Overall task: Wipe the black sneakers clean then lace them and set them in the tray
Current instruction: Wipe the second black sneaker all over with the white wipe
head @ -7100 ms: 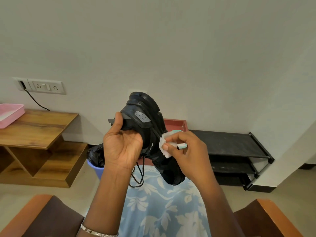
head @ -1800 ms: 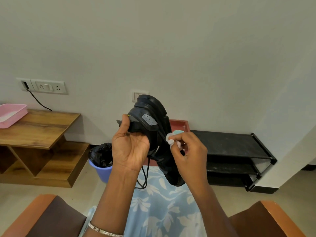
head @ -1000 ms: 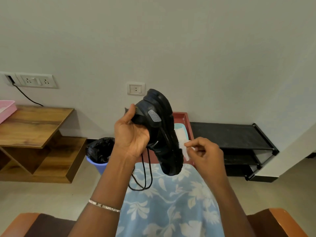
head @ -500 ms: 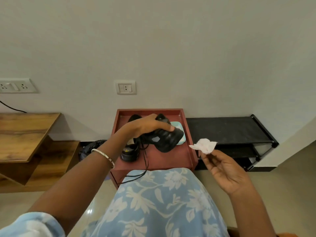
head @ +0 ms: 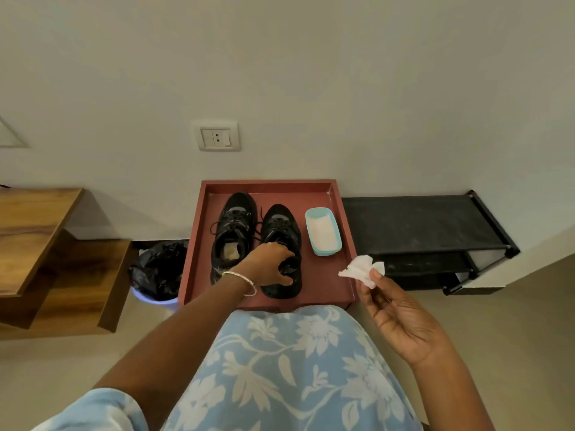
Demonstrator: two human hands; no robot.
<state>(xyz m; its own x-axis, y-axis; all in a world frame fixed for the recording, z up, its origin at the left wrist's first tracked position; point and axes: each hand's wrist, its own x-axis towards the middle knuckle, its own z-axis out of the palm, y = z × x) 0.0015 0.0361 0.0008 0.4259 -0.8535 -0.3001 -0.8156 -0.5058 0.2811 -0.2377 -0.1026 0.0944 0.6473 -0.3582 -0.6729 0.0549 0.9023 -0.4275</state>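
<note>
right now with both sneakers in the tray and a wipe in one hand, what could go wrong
The left hand grips the held sneaker by its heel; loose laces trail between it and the other sneaker, so pulling away might snag them. Shifting that sneaker could bump the teal dish beside it. The right hand pinches the crumpled wipe near the tray edge, far from the bin, so it may drop.

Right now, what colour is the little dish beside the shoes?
The dish is turquoise with white inside; head view.

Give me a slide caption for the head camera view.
Left hand grips one black sneaker beside the other sneaker in the red tray; right hand pinches a crumpled wipe.
</note>
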